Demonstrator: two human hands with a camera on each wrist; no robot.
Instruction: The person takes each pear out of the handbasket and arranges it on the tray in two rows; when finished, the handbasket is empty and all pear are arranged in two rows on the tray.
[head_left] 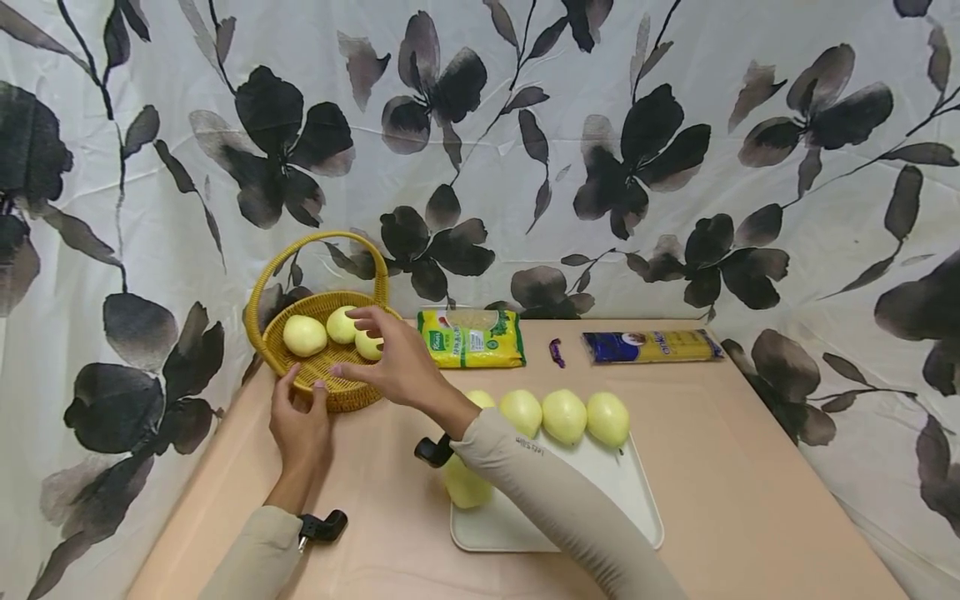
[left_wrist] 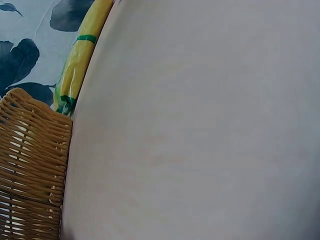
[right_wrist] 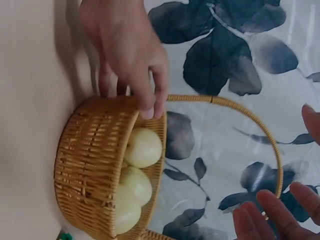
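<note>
A yellow wicker basket point(head_left: 356, 400) with a tall arched handle stands at the left, holding three pale yellow-green, pear-like fruits point(head_left: 305, 335). My left hand point(head_left: 302, 429) grips its near rim, with the thumb inside the wall and fingers outside, as the right wrist view shows. Over the basket's right side hovers my right hand point(head_left: 401, 358), fingers spread and nothing in them. Several more of these fruits point(head_left: 564, 417) lie on a white tray point(head_left: 600, 508), partly hidden behind my right forearm. The left wrist view catches only the basket's side point(left_wrist: 32, 165), not the hand.
Along the table's back edge lie a yellow and green packet point(head_left: 471, 340), a small purple wrapped sweet point(head_left: 556, 353) and a long blue and yellow packet point(head_left: 652, 347). A floral cloth point(head_left: 525, 208) hangs right behind the table.
</note>
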